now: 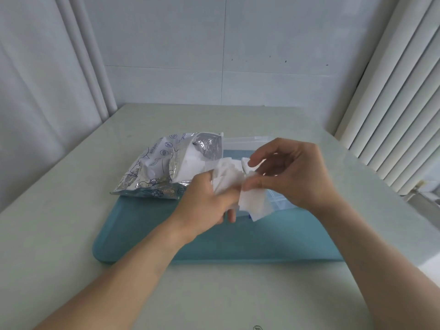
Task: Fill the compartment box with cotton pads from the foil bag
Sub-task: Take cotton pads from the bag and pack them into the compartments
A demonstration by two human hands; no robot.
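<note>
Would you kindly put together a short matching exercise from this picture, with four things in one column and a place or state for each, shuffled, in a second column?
Things:
1. foil bag
2. cotton pads
3. blue mat
4. compartment box

Places or states:
A. flat on the table, under the other things
B. held between the left hand and right hand
C. torn open, lying at the mat's far left
D. clear, mostly hidden behind the hands

Pairs: 1-C, 2-B, 3-A, 4-D
</note>
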